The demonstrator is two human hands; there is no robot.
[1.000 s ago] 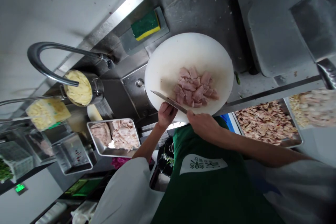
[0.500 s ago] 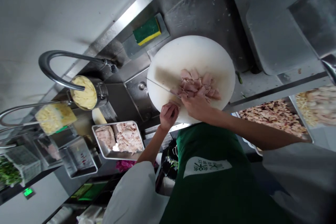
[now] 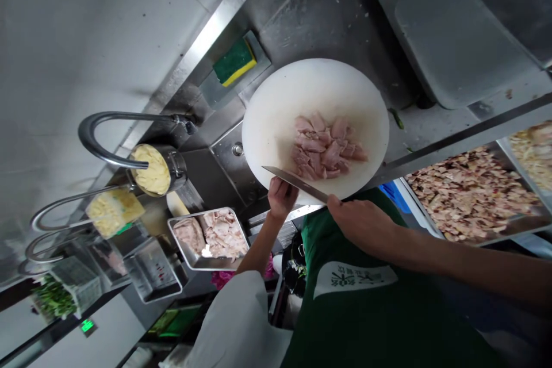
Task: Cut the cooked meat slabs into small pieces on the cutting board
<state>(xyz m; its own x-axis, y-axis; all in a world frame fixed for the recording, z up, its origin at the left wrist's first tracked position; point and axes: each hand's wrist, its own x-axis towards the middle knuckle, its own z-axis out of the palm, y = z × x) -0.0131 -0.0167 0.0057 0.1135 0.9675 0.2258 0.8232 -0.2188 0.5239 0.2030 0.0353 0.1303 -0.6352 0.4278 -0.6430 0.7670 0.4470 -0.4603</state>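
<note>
A kitchen knife is in my right hand, its handle wrapped by the fingers close to the board's near edge. Its blade slants up and leftward, over the near rim of the round white cutting board. My left hand is curled just beneath the blade at that rim. Whatever its fingers hold is hidden by the knife. Farther in on the board lies a loose heap of sliced pale pink meat, apart from both hands.
Left of the board are a sink, a curved faucet, a metal tray of meat and a pot of pale yellow pieces. A green-yellow sponge lies behind. Chopped meat fills a tray at right.
My right hand has drawn back from the meat slices toward my body, bringing the knife to the board's near edge. My left hand stays curled near that edge. The camera view has shifted slightly.
</note>
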